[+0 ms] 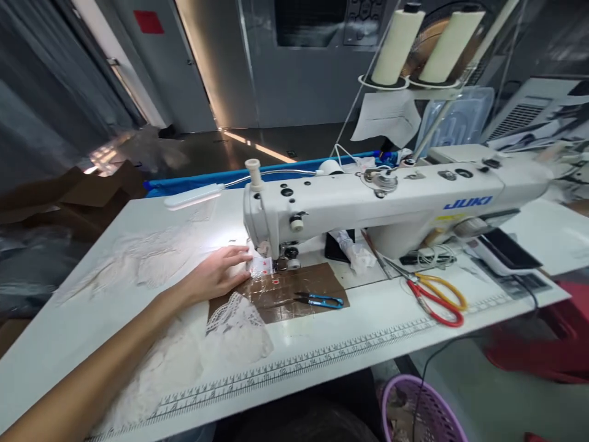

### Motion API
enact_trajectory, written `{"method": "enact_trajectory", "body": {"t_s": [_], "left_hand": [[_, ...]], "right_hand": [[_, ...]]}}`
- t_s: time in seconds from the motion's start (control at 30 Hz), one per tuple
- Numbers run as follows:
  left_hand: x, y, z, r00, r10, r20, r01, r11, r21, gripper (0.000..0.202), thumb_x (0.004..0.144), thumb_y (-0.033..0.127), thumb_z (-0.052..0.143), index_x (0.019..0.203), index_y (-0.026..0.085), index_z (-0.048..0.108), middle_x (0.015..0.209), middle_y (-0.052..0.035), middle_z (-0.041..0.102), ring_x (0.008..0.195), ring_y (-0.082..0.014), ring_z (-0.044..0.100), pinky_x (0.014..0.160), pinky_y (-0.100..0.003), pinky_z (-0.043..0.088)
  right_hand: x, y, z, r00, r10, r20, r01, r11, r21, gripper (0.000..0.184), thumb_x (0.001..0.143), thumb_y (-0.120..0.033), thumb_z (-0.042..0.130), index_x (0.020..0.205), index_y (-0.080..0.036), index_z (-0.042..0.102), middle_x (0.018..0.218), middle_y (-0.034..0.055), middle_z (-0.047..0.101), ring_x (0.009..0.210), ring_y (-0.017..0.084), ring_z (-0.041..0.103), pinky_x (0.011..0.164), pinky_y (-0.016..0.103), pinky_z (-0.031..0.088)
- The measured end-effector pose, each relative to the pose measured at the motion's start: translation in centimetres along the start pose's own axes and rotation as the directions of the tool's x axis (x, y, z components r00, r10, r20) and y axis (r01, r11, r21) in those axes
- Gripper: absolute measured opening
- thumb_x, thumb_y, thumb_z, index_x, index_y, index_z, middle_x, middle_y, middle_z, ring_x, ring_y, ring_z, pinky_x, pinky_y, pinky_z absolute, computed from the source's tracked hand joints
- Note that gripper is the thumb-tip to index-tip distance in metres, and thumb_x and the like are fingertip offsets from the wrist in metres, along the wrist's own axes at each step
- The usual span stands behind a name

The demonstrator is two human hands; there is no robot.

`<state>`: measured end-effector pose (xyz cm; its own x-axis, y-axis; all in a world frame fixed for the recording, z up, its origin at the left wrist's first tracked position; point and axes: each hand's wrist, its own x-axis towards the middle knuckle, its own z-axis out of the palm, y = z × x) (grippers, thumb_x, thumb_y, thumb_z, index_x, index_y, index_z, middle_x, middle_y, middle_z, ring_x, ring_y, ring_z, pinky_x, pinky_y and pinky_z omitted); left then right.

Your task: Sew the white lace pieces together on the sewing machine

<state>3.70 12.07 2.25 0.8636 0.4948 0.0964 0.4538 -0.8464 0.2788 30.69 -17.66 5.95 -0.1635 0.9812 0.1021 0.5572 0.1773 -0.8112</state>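
Note:
My left hand (225, 270) reaches in from the left with its fingers stretched out and apart. The fingertips rest beside the needle area of a white sewing machine (331, 205), at a small white piece with red marks (261, 266). Under and in front of the hand is a brown taped sheet (304, 282) on the table. A white lace piece (240, 328) overlaps the sheet's left corner. Blue thread snips (319, 300) lie on the sheet. My right hand is out of view.
Scissors with red and yellow handles (435, 298) lie to the right. More pale lace (147, 252) spreads over the table's left. A lamp (196, 196) stands behind it. Thread cones (398, 46) rise at the back. A purple basket (391, 393) is below the front edge.

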Motion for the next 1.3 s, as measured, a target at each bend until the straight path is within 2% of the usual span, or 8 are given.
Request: {"method": "enact_trajectory", "body": {"t_s": [0.1, 0.2, 0.3, 0.43, 0.53, 0.83, 1.13, 1.3], "left_hand": [[-0.4, 0.7, -0.1, 0.995, -0.001, -0.100, -0.001, 1.000, -0.022, 0.039, 0.091, 0.053, 0.049, 0.112, 0.027, 0.069, 0.120, -0.0077, 0.064, 0.102, -0.0261, 0.065, 0.083, -0.036, 0.057], [-1.2, 3.0, -0.3, 0.986, 0.057, -0.154, -0.070, 0.994, -0.082, 0.032, 0.092, 0.046, 0.052, 0.111, 0.027, 0.069, 0.116, -0.0072, 0.067, 0.101, -0.0247, 0.067, 0.081, -0.036, 0.059], [-1.6, 6.3, -0.3, 0.981, 0.162, -0.110, -0.181, 0.965, -0.191, 0.026, 0.094, 0.033, 0.052, 0.114, 0.026, 0.068, 0.112, -0.0061, 0.069, 0.101, -0.0203, 0.068, 0.084, -0.034, 0.060], [-0.8, 10.2, 0.2, 0.946, 0.279, -0.163, -0.313, 0.919, -0.242, 0.026, 0.092, 0.022, 0.055, 0.116, 0.020, 0.066, 0.114, -0.0091, 0.069, 0.103, -0.0194, 0.067, 0.085, -0.034, 0.060], [0.3, 11.8, 0.7, 0.927, 0.294, -0.233, -0.351, 0.900, -0.259, 0.032, 0.093, 0.020, 0.055, 0.124, 0.016, 0.060, 0.115, -0.0118, 0.067, 0.105, -0.0206, 0.066, 0.085, -0.035, 0.061], [2.6, 13.5, 3.5, 0.903, 0.276, -0.329, -0.343, 0.924, -0.166, 0.042, 0.098, 0.016, 0.043, 0.140, 0.012, 0.043, 0.132, -0.0178, 0.056, 0.120, -0.0258, 0.059, 0.093, -0.040, 0.059], [1.7, 13.4, 2.3, 0.873, 0.372, -0.317, -0.331, 0.927, 0.176, 0.021, 0.094, 0.015, 0.048, 0.092, 0.018, 0.069, 0.094, -0.0079, 0.069, 0.079, -0.0164, 0.066, 0.061, -0.026, 0.057], [0.4, 12.9, 1.8, 0.850, 0.259, -0.458, -0.343, 0.933, -0.110, 0.013, 0.092, 0.013, 0.053, 0.090, 0.017, 0.065, 0.091, -0.0068, 0.070, 0.084, -0.0160, 0.068, 0.070, -0.027, 0.059]], "right_hand": [[1.2, 0.5, -0.5, 0.983, -0.005, -0.182, -0.008, 0.997, -0.072, 0.026, 0.086, -0.051, 0.056, 0.098, -0.035, 0.071, 0.078, 0.0057, 0.071, 0.068, 0.024, 0.066, 0.055, 0.038, 0.053], [4.9, 2.7, -1.2, 0.956, 0.005, -0.292, -0.046, 0.990, -0.132, 0.029, 0.090, -0.043, 0.050, 0.107, -0.027, 0.067, 0.097, 0.0089, 0.071, 0.088, 0.025, 0.066, 0.078, 0.042, 0.053], [9.6, 6.4, -2.1, 0.840, 0.047, -0.540, -0.298, 0.872, -0.388, 0.047, 0.086, -0.046, 0.053, 0.123, -0.017, 0.059, 0.119, 0.0189, 0.063, 0.114, 0.037, 0.055, 0.095, 0.055, 0.043], [12.8, 9.6, -2.4, 0.797, 0.190, -0.574, -0.482, 0.771, -0.415, 0.050, 0.087, -0.036, 0.049, 0.127, -0.007, 0.055, 0.118, 0.0252, 0.061, 0.113, 0.040, 0.055, 0.093, 0.055, 0.044], [11.1, 9.2, -2.0, 0.785, 0.203, -0.585, -0.473, 0.807, -0.354, 0.047, 0.086, -0.034, 0.048, 0.125, -0.008, 0.058, 0.121, 0.0230, 0.062, 0.111, 0.038, 0.057, 0.092, 0.050, 0.046], [2.7, 5.0, 0.3, 0.896, 0.311, -0.316, -0.349, 0.934, -0.072, 0.038, 0.086, -0.031, 0.054, 0.121, -0.019, 0.063, 0.106, 0.0092, 0.066, 0.101, 0.027, 0.061, 0.087, 0.039, 0.048], [3.3, 4.4, 1.7, 0.883, 0.397, -0.251, -0.370, 0.917, 0.149, 0.042, 0.083, -0.031, 0.057, 0.124, -0.021, 0.060, 0.107, 0.0065, 0.065, 0.098, 0.024, 0.058, 0.088, 0.038, 0.046], [4.4, 4.1, 1.8, 0.896, 0.443, -0.012, -0.410, 0.839, 0.358, 0.040, 0.085, -0.040, 0.060, 0.120, -0.019, 0.062, 0.101, 0.0049, 0.067, 0.085, 0.020, 0.059, 0.076, 0.031, 0.047]]}}
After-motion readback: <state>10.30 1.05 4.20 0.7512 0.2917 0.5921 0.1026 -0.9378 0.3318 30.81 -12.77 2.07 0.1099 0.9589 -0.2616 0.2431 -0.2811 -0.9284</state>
